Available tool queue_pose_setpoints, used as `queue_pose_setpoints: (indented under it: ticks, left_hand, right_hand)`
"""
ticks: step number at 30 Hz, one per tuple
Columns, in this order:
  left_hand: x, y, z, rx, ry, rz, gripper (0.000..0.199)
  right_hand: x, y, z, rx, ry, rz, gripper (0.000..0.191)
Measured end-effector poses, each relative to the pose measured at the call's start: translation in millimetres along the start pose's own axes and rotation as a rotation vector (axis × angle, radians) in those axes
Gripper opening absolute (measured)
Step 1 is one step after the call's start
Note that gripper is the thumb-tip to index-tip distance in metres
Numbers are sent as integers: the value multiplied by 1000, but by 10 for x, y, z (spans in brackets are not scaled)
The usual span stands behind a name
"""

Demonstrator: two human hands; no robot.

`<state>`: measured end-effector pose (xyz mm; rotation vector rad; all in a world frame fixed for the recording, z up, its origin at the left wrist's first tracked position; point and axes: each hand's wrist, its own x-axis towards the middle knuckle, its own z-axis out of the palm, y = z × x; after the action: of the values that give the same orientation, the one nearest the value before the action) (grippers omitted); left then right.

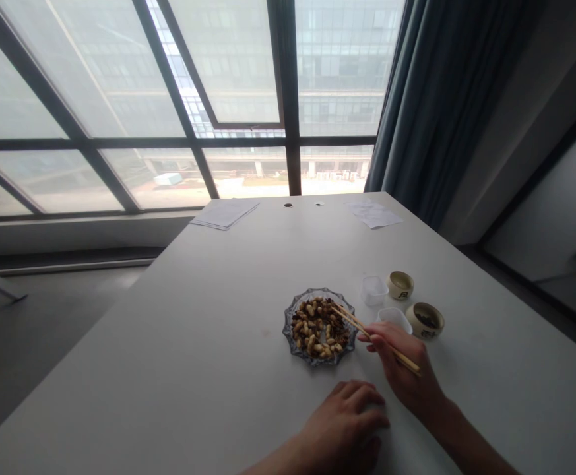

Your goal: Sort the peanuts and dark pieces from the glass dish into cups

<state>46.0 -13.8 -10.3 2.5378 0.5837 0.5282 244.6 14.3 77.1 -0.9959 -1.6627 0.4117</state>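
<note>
My right hand [406, 363] is closed around a pair of wooden chopsticks [381, 342]. Their tips reach over the upper right part of a scalloped glass plate [292, 346], among the food lying there. Peanuts in their shells [310, 326] are mixed on it with small dark brown pieces [336, 323] whose kind I cannot make out. Whether the tips grip a piece is too small to tell. Below the plate, my left hand [344, 422] rests on the table with fingers loosely bent and slightly apart, holding nothing visible.
Two clear plastic containers [374, 290] stand right of the plate, the nearer partly behind my right hand. Beside them are a small cream cup [400, 285] and another cup [425, 321] with dark contents. Papers [225, 214] lie at the white table's [193, 316] far end, before the windows.
</note>
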Motion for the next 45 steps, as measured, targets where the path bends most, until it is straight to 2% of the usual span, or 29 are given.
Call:
queue_pose_setpoints:
  ticks: [4, 10, 15, 23, 30, 34, 38, 42, 45]
  left_hand:
    - [-4, -12, 29, 7, 9, 1, 28]
    - [-8, 3, 17, 15, 31, 6, 27]
    - [-3, 13, -4, 13, 1, -3, 30]
    - [-3, -3, 24, 16, 0, -12, 32]
    - [-12, -10, 21, 20, 12, 0, 33]
    - [-1, -4, 8, 16, -4, -5, 31]
    - [3, 0, -7, 15, -29, -10, 33]
    - [-5, -1, 9, 15, -11, -19, 31]
    - [-10, -4, 30, 11, 14, -12, 27]
  right_hand:
    - [-19, 52, 32, 22, -9, 29, 25]
    - [-2, 55, 96, 63, 112, 52, 33]
    - [9, 60, 120, 71, 129, 64, 33]
    - [78, 104, 201, -6, 164, -7, 42]
    - [27, 118, 210, -46, 177, -85, 33]
    - [-45, 49, 99, -86, 146, -192, 28]
    - [-42, -70, -165, -210, 198, -275, 33]
    - [57, -104, -452, -319, 335, -230, 30]
    - [124, -60, -580, -333, 341, -151, 30]
